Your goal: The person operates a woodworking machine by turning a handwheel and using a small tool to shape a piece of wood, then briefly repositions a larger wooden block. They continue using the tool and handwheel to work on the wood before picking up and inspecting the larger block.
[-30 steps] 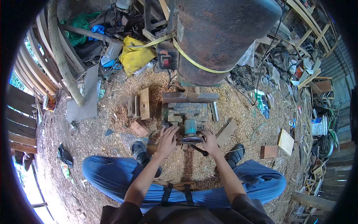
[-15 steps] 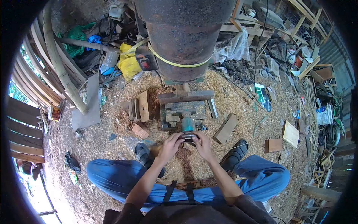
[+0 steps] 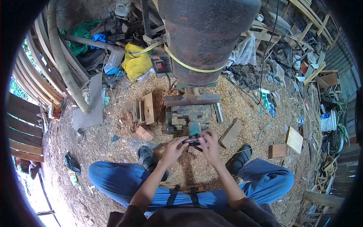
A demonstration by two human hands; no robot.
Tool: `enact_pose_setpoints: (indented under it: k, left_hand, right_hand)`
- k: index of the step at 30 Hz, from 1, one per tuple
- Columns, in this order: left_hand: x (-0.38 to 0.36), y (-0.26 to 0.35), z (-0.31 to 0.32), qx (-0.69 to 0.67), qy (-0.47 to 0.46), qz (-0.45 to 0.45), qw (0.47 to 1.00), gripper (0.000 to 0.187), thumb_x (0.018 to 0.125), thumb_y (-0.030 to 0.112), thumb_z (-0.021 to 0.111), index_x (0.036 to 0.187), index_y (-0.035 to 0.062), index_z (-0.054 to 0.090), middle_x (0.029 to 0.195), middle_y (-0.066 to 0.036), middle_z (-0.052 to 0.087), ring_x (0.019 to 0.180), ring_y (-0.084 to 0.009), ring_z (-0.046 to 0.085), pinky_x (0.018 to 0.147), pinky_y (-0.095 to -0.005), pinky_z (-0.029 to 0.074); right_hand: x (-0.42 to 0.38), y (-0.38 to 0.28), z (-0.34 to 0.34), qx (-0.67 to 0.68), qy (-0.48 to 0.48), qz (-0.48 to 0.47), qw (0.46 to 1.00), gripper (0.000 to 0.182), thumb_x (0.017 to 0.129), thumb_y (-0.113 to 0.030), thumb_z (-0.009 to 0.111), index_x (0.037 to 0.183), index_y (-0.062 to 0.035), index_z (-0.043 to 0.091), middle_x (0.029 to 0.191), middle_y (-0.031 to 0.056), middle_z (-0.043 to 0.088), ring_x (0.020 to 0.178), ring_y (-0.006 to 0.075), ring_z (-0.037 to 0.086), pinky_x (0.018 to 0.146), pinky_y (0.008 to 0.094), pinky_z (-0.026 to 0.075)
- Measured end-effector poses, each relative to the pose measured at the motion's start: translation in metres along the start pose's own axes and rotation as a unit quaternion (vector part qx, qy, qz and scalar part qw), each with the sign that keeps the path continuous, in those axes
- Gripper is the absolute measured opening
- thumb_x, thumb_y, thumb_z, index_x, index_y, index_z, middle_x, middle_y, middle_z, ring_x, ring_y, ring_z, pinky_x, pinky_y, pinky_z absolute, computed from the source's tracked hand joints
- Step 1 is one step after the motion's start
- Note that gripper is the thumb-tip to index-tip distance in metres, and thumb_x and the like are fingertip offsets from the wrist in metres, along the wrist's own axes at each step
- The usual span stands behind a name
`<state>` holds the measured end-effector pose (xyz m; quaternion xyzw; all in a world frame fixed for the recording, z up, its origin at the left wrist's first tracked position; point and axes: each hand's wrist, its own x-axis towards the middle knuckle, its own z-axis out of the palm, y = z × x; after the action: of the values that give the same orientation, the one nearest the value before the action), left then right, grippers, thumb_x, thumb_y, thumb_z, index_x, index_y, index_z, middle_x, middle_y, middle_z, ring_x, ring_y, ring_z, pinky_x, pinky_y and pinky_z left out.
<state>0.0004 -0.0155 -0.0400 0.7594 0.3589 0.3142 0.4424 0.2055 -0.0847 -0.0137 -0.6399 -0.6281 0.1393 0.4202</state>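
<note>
Between my two hands, just in front of the machine on the floor, is a small dark, rounded piece (image 3: 193, 142); its exact kind I cannot make out. My left hand (image 3: 172, 150) is closed on its left end, thumb and fingers pinching the edge. At the right end, my right hand (image 3: 210, 146) has bent fingers against the piece, slightly smeared by motion. Directly beyond the piece sits a teal cylindrical part (image 3: 194, 128) of the low machine (image 3: 189, 112), close to my right fingertips.
A large rusty drum (image 3: 208, 41) with a yellow strap stands behind the machine. Wood blocks lie on both sides, including an upright one (image 3: 149, 108) and a long one (image 3: 230, 133). Sawdust covers the floor. A switch box (image 3: 160, 65) hangs at the drum's left.
My right hand has shifted its fingers up and over the right end of the dark piece. My left hand stays on it. The view has turned slightly, moving the drum rightward.
</note>
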Motion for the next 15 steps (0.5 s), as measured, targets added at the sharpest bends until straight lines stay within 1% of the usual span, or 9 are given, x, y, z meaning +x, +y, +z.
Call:
enact_pose_setpoints:
  k: [2, 3, 5, 6, 8, 9, 12, 13, 15]
  left_hand:
    - [0.001, 0.009, 0.000, -0.059, -0.057, -0.150, 0.985, 0.042, 0.093, 0.024, 0.072, 0.128, 0.0025, 0.062, 0.120, -0.017, 0.067, 0.112, -0.0325, 0.066, 0.095, -0.0397, 0.052]
    - [0.001, 0.011, 0.000, -0.062, -0.060, -0.152, 0.985, 0.042, 0.093, 0.024, 0.072, 0.128, 0.0025, 0.062, 0.120, -0.017, 0.067, 0.112, -0.0325, 0.066, 0.095, -0.0397, 0.052]
    - [0.004, 0.013, 0.001, 0.020, -0.010, 0.011, 1.000, 0.043, 0.094, 0.025, 0.071, 0.130, 0.0031, 0.060, 0.121, -0.017, 0.066, 0.110, -0.0337, 0.066, 0.093, -0.0405, 0.052]
    - [0.003, 0.013, 0.005, 0.018, -0.013, 0.012, 1.000, 0.043, 0.094, 0.025, 0.071, 0.130, 0.0031, 0.060, 0.121, -0.017, 0.066, 0.110, -0.0337, 0.066, 0.093, -0.0405, 0.052]
    - [0.002, 0.011, 0.010, -0.026, -0.006, -0.055, 0.998, 0.043, 0.095, 0.024, 0.070, 0.131, 0.0033, 0.058, 0.124, -0.018, 0.064, 0.113, -0.0349, 0.064, 0.096, -0.0409, 0.050]
    - [0.001, 0.008, 0.010, -0.023, -0.005, -0.056, 0.998, 0.043, 0.095, 0.024, 0.070, 0.131, 0.0033, 0.058, 0.124, -0.018, 0.064, 0.113, -0.0349, 0.064, 0.096, -0.0409, 0.050]
    - [-0.003, 0.005, 0.009, 0.007, -0.026, -0.042, 0.999, 0.042, 0.096, 0.022, 0.068, 0.132, 0.0032, 0.057, 0.128, -0.018, 0.063, 0.118, -0.0356, 0.061, 0.100, -0.0414, 0.048]
    - [-0.004, 0.006, 0.011, 0.023, -0.006, -0.019, 1.000, 0.040, 0.096, 0.020, 0.067, 0.131, 0.0027, 0.058, 0.129, -0.018, 0.063, 0.120, -0.0358, 0.060, 0.102, -0.0422, 0.047]
    - [0.001, 0.007, 0.011, 0.041, 0.017, 0.009, 0.999, 0.038, 0.097, 0.018, 0.065, 0.130, 0.0023, 0.059, 0.129, -0.018, 0.063, 0.122, -0.0360, 0.059, 0.103, -0.0429, 0.046]
  right_hand:
    - [-0.019, 0.030, -0.006, 0.021, 0.042, 0.119, 0.992, 0.035, 0.099, -0.029, 0.059, 0.114, 0.0015, 0.067, 0.121, 0.0235, 0.057, 0.116, 0.0409, 0.053, 0.098, 0.0489, 0.042]
    - [-0.037, 0.049, -0.005, 0.018, 0.041, 0.123, 0.991, 0.035, 0.099, -0.029, 0.059, 0.114, 0.0015, 0.067, 0.121, 0.0235, 0.057, 0.116, 0.0409, 0.053, 0.098, 0.0489, 0.042]
    - [-0.075, 0.086, 0.004, -0.088, -0.037, 0.165, 0.982, 0.040, 0.100, -0.033, 0.057, 0.116, 0.0028, 0.066, 0.113, 0.0249, 0.062, 0.107, 0.0411, 0.059, 0.094, 0.0493, 0.045]
    - [-0.088, 0.097, 0.013, -0.090, -0.035, 0.167, 0.981, 0.040, 0.100, -0.033, 0.057, 0.116, 0.0028, 0.066, 0.113, 0.0249, 0.062, 0.107, 0.0411, 0.059, 0.094, 0.0493, 0.045]
    - [-0.102, 0.109, 0.030, 0.113, -0.120, 0.378, 0.911, 0.041, 0.099, -0.033, 0.059, 0.116, 0.0048, 0.064, 0.098, 0.0232, 0.068, 0.090, 0.0403, 0.066, 0.084, 0.0473, 0.051]
    - [-0.087, 0.074, 0.016, 0.276, -0.096, 0.424, 0.857, 0.044, 0.100, -0.038, 0.061, 0.113, 0.0041, 0.063, 0.078, 0.0155, 0.066, 0.075, 0.0229, 0.068, 0.072, 0.0378, 0.053]
    - [-0.068, 0.051, 0.010, 0.084, -0.182, 0.318, 0.927, 0.037, 0.097, -0.034, 0.064, 0.109, 0.0009, 0.065, 0.077, 0.0178, 0.067, 0.073, 0.0279, 0.069, 0.071, 0.0414, 0.053]
    - [-0.070, 0.045, 0.017, 0.022, -0.137, 0.258, 0.956, 0.030, 0.095, -0.032, 0.065, 0.106, -0.0039, 0.067, 0.076, 0.0205, 0.069, 0.074, 0.0357, 0.070, 0.071, 0.0468, 0.055]
    - [-0.064, 0.027, 0.024, -0.042, -0.137, 0.291, 0.946, 0.029, 0.094, -0.032, 0.065, 0.106, -0.0053, 0.067, 0.077, 0.0218, 0.069, 0.075, 0.0388, 0.070, 0.071, 0.0492, 0.055]
